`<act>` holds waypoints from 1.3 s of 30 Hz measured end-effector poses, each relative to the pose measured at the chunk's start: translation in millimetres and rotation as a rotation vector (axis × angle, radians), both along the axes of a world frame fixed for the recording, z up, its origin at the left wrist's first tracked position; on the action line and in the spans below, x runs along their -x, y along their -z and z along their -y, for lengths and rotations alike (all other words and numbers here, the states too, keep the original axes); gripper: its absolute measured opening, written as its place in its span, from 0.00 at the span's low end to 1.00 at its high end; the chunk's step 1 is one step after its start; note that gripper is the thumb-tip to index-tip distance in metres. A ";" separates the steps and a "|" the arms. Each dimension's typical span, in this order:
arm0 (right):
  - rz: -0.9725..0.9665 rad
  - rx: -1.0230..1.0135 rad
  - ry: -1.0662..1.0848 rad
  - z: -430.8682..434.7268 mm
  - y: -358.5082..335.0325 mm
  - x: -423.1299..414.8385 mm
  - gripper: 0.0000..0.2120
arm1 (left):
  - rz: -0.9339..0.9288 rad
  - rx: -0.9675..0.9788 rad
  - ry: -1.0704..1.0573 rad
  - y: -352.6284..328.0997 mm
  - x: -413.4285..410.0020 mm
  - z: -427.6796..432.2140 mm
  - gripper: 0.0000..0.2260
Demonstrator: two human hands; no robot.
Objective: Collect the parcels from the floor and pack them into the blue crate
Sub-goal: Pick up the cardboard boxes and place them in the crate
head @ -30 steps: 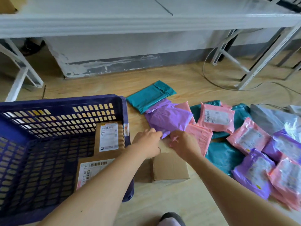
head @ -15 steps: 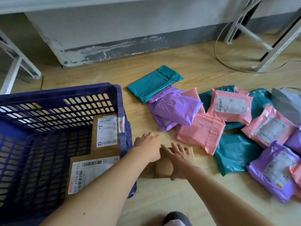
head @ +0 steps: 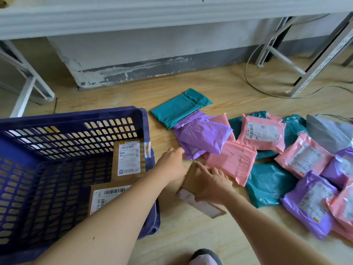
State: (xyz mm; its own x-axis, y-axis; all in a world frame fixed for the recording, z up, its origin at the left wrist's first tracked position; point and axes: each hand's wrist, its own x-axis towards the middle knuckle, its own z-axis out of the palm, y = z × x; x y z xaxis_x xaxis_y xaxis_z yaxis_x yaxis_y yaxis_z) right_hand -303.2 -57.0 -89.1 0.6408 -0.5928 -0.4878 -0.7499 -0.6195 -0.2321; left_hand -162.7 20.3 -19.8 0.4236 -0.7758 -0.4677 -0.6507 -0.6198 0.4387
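Note:
The blue crate [head: 76, 115] stands on the floor at the left, with two labelled cardboard boxes [head: 128, 157] [head: 107, 197] lying flat inside. Just right of it, my right hand [head: 212, 184] grips a small cardboard box [head: 202, 206], tilted up on one edge. My left hand [head: 172, 165] sits against that box's left side with curled fingers; its hold is hidden. To the right, soft parcels lie spread on the floor: a teal one [head: 179, 108], a purple one [head: 202, 138], a pink one [head: 231, 161], and several more [head: 309, 203].
A white table spans the back, with metal legs at the left [head: 24, 92] and right [head: 315, 64]. A grey cable [head: 252, 81] loops over the floor by the right legs. A concrete wall base [head: 133, 67] stands behind the parcels. My shoe tip [head: 206, 257] shows at the bottom.
The small cardboard box, flat on the floor before, is now tipped up on its edge in my right hand. My left hand has shifted slightly left, towards the crate wall.

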 end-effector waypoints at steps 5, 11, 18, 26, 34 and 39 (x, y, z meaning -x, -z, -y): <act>0.141 -0.208 0.254 4.3 -37.3 -8.5 0.47 | -0.133 0.159 -0.229 -32.2 -10.0 -10.0 0.25; 0.338 -0.276 0.355 -4.0 -103.0 -19.9 0.43 | -0.231 0.258 -0.340 -73.1 -22.3 -34.6 0.28; 0.440 -0.078 0.338 -29.9 -168.2 -34.7 0.44 | -0.360 0.342 -0.455 -106.6 -41.4 -72.8 0.26; 0.780 -0.336 0.535 -68.4 -219.7 -81.0 0.43 | -0.650 0.431 -0.621 -122.5 -57.2 -105.6 0.28; 0.755 -0.661 0.599 -110.5 -211.8 -145.6 0.10 | -0.920 0.562 -0.830 -122.6 -86.5 -140.2 0.19; 0.708 -0.661 0.570 -114.9 -180.0 -177.6 0.08 | -0.897 0.564 -0.901 -98.4 -103.8 -143.7 0.13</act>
State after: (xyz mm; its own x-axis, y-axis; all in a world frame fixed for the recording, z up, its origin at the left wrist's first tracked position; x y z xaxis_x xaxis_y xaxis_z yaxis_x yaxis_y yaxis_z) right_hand -125.6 57.9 91.0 0.6159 -0.6477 -0.4485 -0.4534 0.1742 -0.8741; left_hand -58.9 164.0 78.7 0.5983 -0.5717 -0.5614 0.5074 -0.2720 0.8177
